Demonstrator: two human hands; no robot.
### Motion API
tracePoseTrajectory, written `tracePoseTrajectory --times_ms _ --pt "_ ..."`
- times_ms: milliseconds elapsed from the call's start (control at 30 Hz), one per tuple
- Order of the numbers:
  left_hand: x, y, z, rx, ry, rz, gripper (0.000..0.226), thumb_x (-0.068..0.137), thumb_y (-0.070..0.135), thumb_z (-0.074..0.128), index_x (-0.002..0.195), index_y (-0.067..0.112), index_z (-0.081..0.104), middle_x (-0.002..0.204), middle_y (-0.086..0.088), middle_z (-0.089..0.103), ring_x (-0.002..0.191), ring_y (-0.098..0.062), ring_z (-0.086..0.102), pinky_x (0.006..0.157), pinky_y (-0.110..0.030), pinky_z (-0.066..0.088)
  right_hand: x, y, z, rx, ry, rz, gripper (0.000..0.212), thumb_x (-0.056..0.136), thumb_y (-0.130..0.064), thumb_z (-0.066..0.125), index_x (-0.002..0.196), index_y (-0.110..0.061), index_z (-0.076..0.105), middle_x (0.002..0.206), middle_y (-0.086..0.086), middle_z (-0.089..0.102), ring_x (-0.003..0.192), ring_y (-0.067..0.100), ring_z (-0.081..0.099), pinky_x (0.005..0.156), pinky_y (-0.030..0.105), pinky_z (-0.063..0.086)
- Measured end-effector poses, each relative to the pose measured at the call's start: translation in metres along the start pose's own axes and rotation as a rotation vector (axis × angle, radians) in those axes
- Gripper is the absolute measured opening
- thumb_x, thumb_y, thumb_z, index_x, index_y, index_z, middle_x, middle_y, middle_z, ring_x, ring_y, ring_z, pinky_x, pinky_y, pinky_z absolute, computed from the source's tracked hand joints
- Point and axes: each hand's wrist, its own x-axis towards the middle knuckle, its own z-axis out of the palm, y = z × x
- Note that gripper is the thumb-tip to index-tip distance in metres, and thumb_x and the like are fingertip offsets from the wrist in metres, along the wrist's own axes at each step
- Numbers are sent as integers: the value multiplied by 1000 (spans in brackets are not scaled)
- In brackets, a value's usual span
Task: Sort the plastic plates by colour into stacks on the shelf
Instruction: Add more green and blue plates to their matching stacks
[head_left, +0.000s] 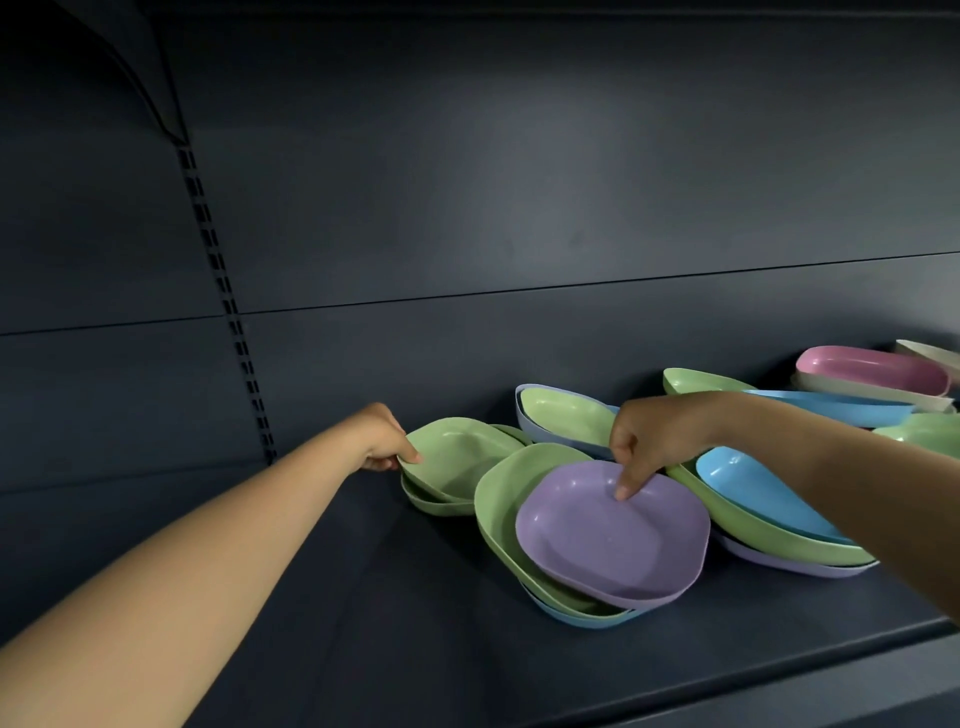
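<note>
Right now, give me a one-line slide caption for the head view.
Left hand grips a green plate atop a green stack while the right hand touches a purple plate in the unsorted pile.

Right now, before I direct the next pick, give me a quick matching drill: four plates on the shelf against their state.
Things:
1. purple plate
2. top green plate at left
3. pink plate
4. blue plate at right

States:
A. far right, on a cream plate
B. nested in a green plate, under the right forearm
C. rim pinched by left hand
D. touched inside by right hand

Pairs: 1-D, 2-C, 3-A, 4-B
</note>
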Motion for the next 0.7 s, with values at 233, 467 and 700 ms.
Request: tracePoseTrajectory --times_ms 233,467,700 --pt "-5 -5 -22 -148 85 24 19 90 5 58 72 8 54 61 -4 50 48 -12 42 32 -13 32 -5 5 -11 233 174 -8 38 84 -29 69 59 -18 44 51 -11 37 51 8 32 51 21 25" --pt "-28 -40 -56 -555 199 9 14 87 -1 62 98 6 57 74 -6 56 51 -12 42 30 -10 28 1 -22 -18 470 292 -34 13 93 -17 56 86 -7 59 78 9 56 70 20 47 56 28 33" --pt "-86 -102 -118 -704 284 21 19 78 9 75 80 10 56 71 -3 58 51 -10 42 32 -13 29 5 -119 -12 845 256 -184 24 93 -7 56 115 -13 62 106 8 68 90 23 63 70 26 53"
